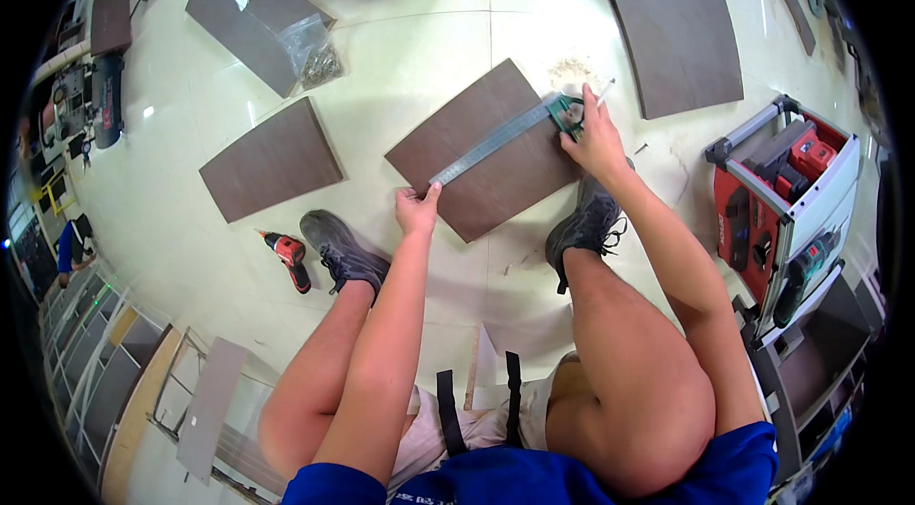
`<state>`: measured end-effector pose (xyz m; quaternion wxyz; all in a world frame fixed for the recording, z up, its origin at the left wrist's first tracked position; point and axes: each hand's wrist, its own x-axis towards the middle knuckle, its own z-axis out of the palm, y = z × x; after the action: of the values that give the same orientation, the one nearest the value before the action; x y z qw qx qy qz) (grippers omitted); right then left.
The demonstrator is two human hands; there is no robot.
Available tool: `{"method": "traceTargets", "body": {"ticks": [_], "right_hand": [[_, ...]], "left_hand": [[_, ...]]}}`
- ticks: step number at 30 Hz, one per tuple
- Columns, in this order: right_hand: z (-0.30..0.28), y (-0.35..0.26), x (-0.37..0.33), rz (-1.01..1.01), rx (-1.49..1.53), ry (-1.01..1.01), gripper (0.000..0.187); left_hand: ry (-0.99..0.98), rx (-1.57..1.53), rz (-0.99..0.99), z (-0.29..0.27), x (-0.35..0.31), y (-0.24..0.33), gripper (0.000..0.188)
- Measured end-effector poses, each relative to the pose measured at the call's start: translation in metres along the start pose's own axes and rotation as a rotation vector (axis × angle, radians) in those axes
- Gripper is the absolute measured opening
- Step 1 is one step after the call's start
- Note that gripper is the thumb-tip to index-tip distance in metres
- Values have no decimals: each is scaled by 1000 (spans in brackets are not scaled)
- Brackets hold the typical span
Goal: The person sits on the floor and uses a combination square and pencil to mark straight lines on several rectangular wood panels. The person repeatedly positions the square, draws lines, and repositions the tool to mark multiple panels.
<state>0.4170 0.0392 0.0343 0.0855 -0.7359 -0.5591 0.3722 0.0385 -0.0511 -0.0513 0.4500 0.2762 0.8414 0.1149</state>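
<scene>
A brown board (467, 176) lies on the floor between my shoes. Slantwise across it rests a combination square, its steel rule (496, 151) running to a green head (564, 114) at the board's right edge. My left hand (417, 210) is closed at the rule's near end, thumb pressed on the metal and fingers at the board's edge. My right hand (599, 138) grips the green head. A thin white pencil-like stick (606, 91) sticks out from its fingers; its kind is hard to make out.
Brown panels lie left (272, 162), far left (243, 19) and right (675, 43). A bag of hardware (313, 52) sits on one. A red drill (288, 257) is by my left shoe (343, 248). At right stands a tool cart (782, 200); sawdust (572, 71) and a screw (641, 149) lie nearby.
</scene>
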Motion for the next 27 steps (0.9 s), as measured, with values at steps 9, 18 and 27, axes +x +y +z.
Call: {"method": "traceTargets", "body": {"ticks": [9,18,27], "right_hand": [[16,11,-46,-61,-148,-32,99],[25,10,-68,-93,-159,-83,100],[25,2,-66,-149,-204,23,101]], "left_hand": [[4,45,44,6,-63,3,50],[-86,-194,-154,8,-88,-40,36],[37,-557,-148,-12,-99,-17,28]]}}
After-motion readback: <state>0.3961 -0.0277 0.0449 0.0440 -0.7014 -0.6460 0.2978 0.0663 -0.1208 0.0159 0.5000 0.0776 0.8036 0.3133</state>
